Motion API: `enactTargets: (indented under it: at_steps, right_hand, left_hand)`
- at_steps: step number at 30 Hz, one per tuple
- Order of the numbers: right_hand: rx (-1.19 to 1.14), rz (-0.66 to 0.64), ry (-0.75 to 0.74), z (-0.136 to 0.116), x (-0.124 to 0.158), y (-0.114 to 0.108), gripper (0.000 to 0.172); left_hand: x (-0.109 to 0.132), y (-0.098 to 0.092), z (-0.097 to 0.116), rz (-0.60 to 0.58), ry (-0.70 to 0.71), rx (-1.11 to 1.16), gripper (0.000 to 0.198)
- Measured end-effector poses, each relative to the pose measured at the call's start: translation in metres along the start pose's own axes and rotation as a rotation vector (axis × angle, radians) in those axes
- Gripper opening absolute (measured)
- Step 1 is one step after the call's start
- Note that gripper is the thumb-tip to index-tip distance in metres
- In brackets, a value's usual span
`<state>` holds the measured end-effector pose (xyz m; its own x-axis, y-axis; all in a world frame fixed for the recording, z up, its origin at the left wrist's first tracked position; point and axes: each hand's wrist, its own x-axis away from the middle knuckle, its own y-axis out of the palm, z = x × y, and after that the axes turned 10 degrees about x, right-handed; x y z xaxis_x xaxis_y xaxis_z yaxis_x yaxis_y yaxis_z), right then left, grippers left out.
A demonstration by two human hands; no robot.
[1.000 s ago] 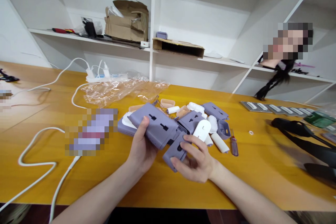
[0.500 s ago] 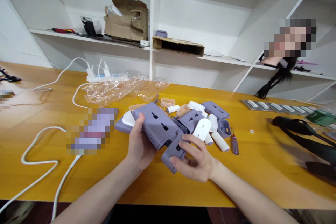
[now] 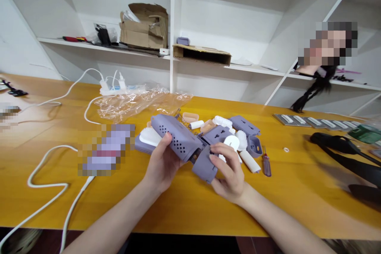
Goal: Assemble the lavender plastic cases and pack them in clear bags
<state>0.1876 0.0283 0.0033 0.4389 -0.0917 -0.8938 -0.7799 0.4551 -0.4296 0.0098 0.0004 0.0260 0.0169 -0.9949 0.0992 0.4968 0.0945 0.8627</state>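
Note:
My left hand (image 3: 162,162) grips a long lavender plastic socket housing (image 3: 175,137), turned so its side with rows of small round holes faces up. My right hand (image 3: 229,168) holds a lavender end piece (image 3: 204,164) against the housing's end, and the joint between them is partly hidden by my fingers. Just beyond my hands lies a pile of parts: a white oval cover (image 3: 150,137) on a lavender shell (image 3: 142,145), a lavender socket face (image 3: 216,135), and a white cylinder (image 3: 250,161).
The parts lie on a yellow wooden table (image 3: 178,214), with a small screwdriver (image 3: 266,162) beside them. Behind are a crumpled plastic bag (image 3: 139,103) and a power strip (image 3: 122,90) with white cables. White shelves hold cardboard boxes (image 3: 144,27). Dark straps (image 3: 336,145) lie at right.
The housing has rolled over, so its holed side now faces up instead of its socket face. My right hand has shifted up and to the right with the end piece.

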Motion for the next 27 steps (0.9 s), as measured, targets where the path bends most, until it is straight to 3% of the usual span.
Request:
enactTargets:
  at_steps: [8,12,18,23,27]
  right_hand:
    - [-0.368,-0.235,0.572,-0.015,0.006,0.014,0.066]
    - [-0.622,-0.179,0.839,-0.023,0.009,0.024,0.063]
    - [-0.972,-0.065,0.989,-0.021,-0.001,0.02,0.049]
    - [-1.123,-0.084,1.143,-0.02,-0.005,0.017,0.048]
    - [-1.15,-0.066,1.184,-0.022,-0.006,0.017,0.049]
  left_hand:
    - [-0.01,-0.006,-0.01,0.05,0.11,-0.02,0.048]
    - [-0.008,-0.003,-0.013,0.06,0.218,-0.05,0.048]
    - [-0.004,0.001,-0.006,-0.1,0.198,-0.089,0.024]
    - [-0.007,-0.001,-0.007,0.032,0.268,-0.069,0.025]
    - [-0.007,-0.003,-0.009,0.064,0.318,-0.115,0.028]
